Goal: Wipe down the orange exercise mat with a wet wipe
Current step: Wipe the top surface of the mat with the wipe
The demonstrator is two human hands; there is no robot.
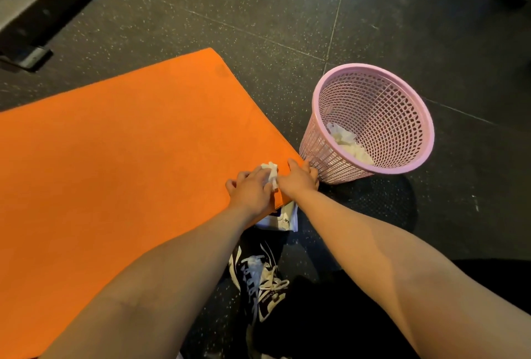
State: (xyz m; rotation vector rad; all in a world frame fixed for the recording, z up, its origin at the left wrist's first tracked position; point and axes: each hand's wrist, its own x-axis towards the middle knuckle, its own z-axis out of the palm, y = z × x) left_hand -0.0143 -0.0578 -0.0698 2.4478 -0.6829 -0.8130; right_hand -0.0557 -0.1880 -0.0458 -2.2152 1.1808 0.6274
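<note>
Forearms (172, 272) stretch forward; left hand (253, 187) grips wet wipe (270, 171) on orange mat (120, 157); right hand (298, 179) holds mat's edge.

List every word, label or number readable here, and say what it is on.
On the shoe: lettering on its side, too blurred to read.
On the wipe pack: a blue label with print, too small to read.
On the mat and bin: no text.
</note>
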